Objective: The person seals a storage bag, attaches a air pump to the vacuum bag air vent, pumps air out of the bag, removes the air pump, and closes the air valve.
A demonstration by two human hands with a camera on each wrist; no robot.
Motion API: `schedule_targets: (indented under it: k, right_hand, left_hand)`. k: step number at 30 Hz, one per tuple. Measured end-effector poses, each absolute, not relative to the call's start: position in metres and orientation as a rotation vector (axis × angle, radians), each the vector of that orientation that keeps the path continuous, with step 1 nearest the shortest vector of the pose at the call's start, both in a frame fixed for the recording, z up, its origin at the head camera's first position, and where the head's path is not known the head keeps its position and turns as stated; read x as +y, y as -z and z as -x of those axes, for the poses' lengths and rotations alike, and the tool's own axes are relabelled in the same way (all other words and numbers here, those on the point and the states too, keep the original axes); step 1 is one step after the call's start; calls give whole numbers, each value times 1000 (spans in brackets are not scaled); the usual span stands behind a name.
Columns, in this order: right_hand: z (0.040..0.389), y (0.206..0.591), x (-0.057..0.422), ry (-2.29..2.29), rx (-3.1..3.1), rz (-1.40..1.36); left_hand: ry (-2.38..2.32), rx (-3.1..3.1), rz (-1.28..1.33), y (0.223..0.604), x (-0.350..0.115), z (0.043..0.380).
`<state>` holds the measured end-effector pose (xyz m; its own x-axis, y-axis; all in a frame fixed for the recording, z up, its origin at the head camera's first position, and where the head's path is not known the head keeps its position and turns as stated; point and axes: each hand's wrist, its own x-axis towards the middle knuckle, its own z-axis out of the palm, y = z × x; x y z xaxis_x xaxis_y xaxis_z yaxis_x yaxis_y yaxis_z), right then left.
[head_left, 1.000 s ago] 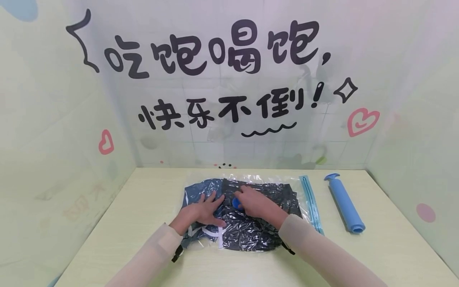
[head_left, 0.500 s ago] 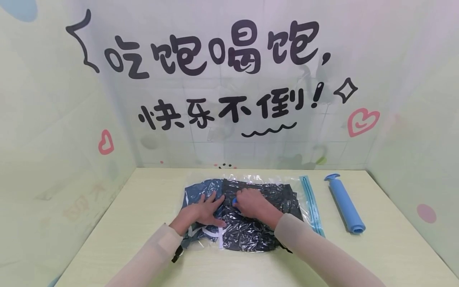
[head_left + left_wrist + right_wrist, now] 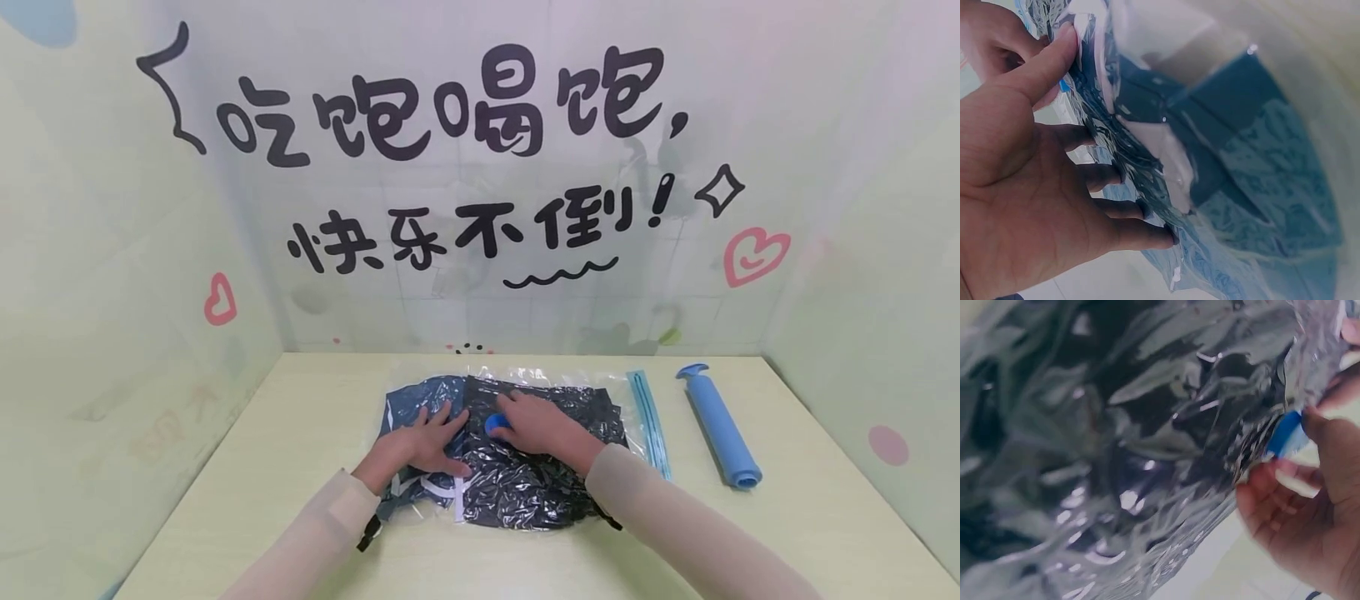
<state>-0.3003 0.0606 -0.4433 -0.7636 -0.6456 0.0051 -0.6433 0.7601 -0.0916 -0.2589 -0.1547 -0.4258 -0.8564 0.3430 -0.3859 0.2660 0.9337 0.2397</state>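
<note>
A clear vacuum storage bag (image 3: pixel 372 442) lies on the table, drawn tight and wrinkled over a dark blue garment (image 3: pixel 423 396) and a black garment (image 3: pixel 525 500). My left hand (image 3: pixel 429 442) rests spread on its left part, fingers straight against the film. On the black part sits a round blue valve cap (image 3: pixel 496 426). My right hand (image 3: pixel 542 423) has thumb and fingers around this cap's edge; the right wrist view shows the cap (image 3: pixel 1285 433) between the thumb and the fingertips.
A blue hand pump (image 3: pixel 723 433) with a T-handle lies on the table to the right of the bag. The bag's teal zip strip (image 3: pixel 648 425) runs along its right edge. Printed curtains (image 3: pixel 480 317) stand behind and beside the table (image 3: pixel 247 500).
My right hand turned at the valve cap, its fingers bunching half a second ago and now reaching out again, with more of the cap showing. My left hand has kept its place.
</note>
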Motion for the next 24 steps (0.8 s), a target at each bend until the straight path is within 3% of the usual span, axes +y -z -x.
schedule_targets:
  k: [6, 17, 24]
  right_hand:
    - [302, 440, 66, 225, 2818, 1282]
    - [297, 443, 56, -266, 2906, 1310]
    - [297, 446, 52, -337, 2934, 1267]
  left_hand:
    - [-234, 2660, -423, 424, -154, 258]
    - [-219, 2677, -426, 426, -151, 256]
    - [-182, 2694, -442, 424, -149, 255]
